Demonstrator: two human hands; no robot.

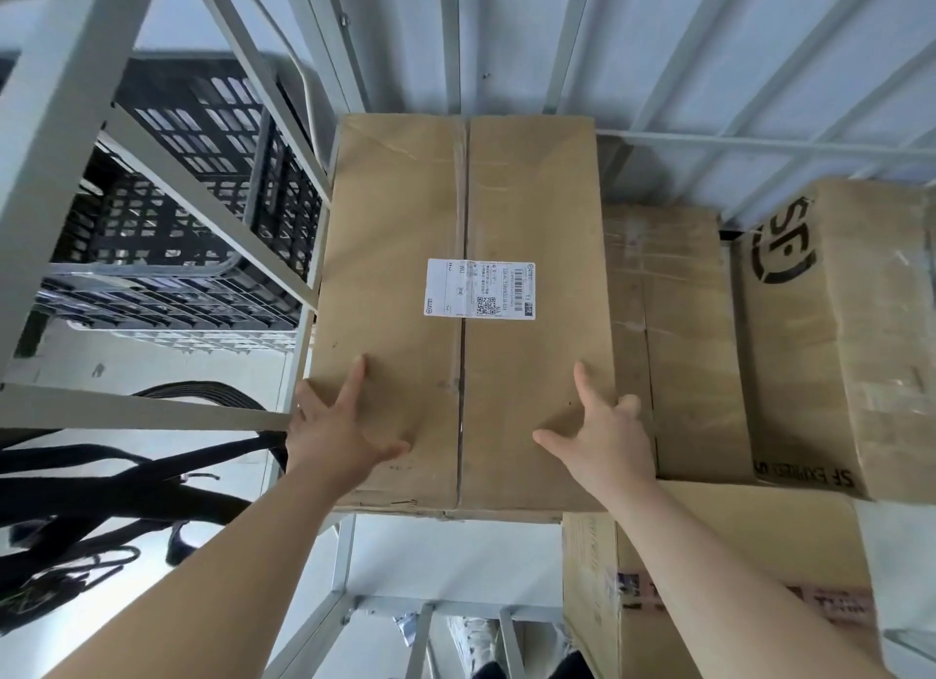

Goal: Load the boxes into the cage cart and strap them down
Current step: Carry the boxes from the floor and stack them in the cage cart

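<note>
A large brown cardboard box [405,232] with a white shipping label [478,288] lies inside the grey metal cage cart [167,410], against its left side bars. My left hand [337,427] grips the box's near left corner, fingers wrapped over its edge. My right hand [605,433] presses flat on the box's near right part, fingers spread, thumb on top. Black straps [126,486] hang over the cart's left rail, outside the box.
Other cardboard boxes fill the cart's right side: a plain box [684,334], a box with a black printed logo [841,324], and a taped box [719,567] nearer me. Black plastic crates [202,182] stand beyond the left bars. The back wall bars [557,45] rise behind.
</note>
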